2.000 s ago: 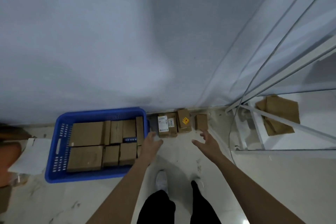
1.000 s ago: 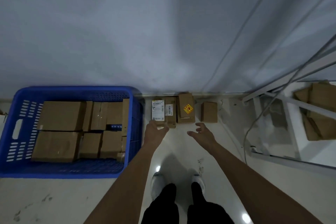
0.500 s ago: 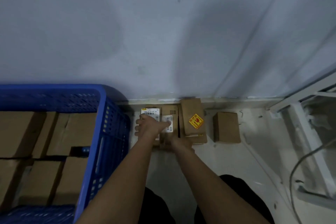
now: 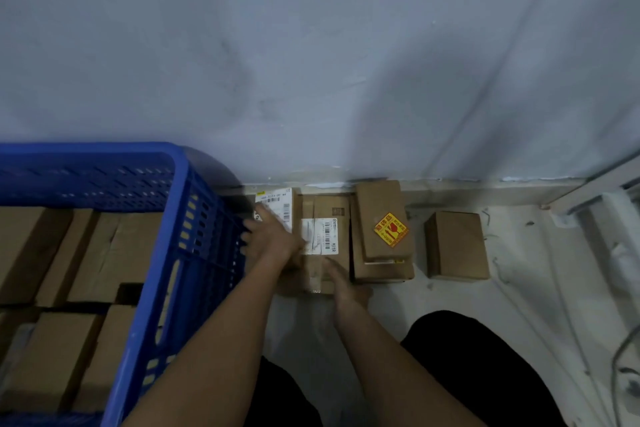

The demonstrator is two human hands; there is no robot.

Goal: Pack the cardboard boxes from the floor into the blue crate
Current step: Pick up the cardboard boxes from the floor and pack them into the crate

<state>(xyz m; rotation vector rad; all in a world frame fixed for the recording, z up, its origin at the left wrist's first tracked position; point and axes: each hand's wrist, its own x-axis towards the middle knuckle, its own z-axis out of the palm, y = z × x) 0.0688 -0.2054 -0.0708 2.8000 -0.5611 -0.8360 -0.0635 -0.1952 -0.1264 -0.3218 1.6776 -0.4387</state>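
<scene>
Left hand point(image 4: 273, 239) lay across the top of the labelled cardboard box point(image 4: 323, 239) on the floor, fingers bent over its far-left edge; right hand point(image 4: 341, 279) pressed the near-right side, fingers hidden, so that grip could not be told, probably bracing for a two-handed lift. Blue crate point(image 4: 180, 253), perforated rigid plastic and partly filled, stood just left of the left hand. Right of the right hand sat a matte box with a yellow sticker point(image 4: 382, 229) and a plain box point(image 4: 457, 244).

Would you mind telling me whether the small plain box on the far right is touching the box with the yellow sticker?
Apart. The head view shows a strip of bare pale floor between the small plain box and the sticker box.
</scene>
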